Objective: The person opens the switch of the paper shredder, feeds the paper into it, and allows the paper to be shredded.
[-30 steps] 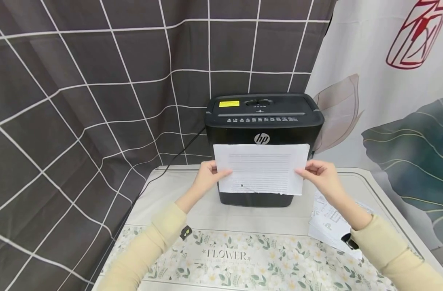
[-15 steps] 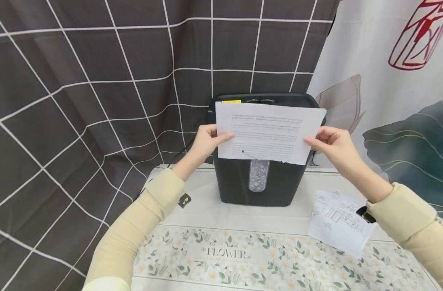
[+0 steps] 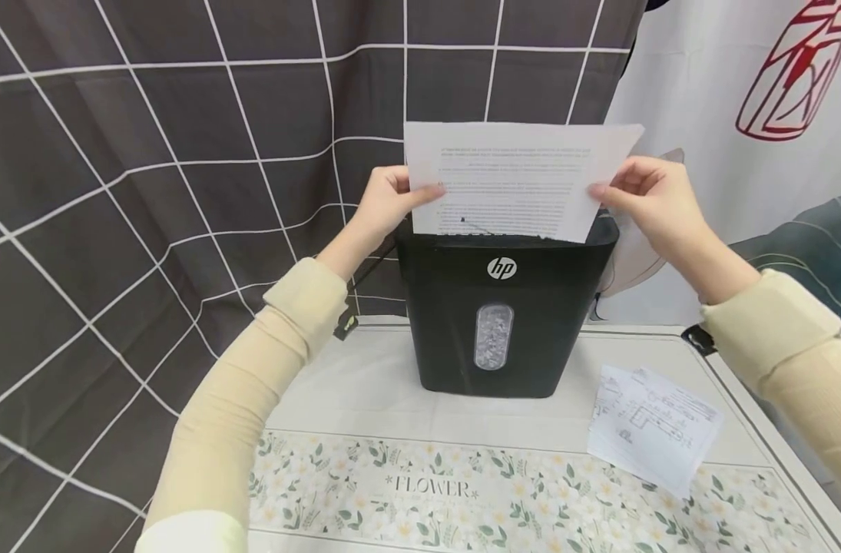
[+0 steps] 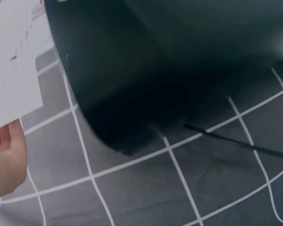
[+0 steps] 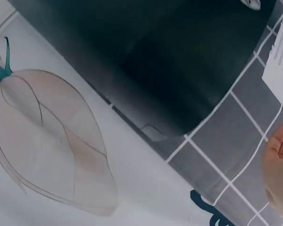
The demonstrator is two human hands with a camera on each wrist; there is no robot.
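A printed sheet of paper (image 3: 510,180) with a ragged lower edge is held upright by its two sides. My left hand (image 3: 390,201) pinches its left side, thumb in front. On the right side my right hand (image 3: 658,201) pinches it the same way. The sheet's lower edge overlaps the top of a black HP paper shredder (image 3: 448,315) in the head view, hiding the shredder's top panel. Each wrist view catches part of the sheet (image 4: 14,70) and the dark shredder body (image 5: 155,61).
Loose printed papers (image 3: 655,426) lie on the table to the right of the shredder. A floral table runner (image 3: 365,491) lies along the front. Behind stands a dark gridded curtain (image 3: 254,100), and a power cord (image 4: 240,141) runs beside the shredder.
Both hands have raised the sheet from in front of the shredder's body to above its top. The HP logo and the window with shreds are now uncovered.
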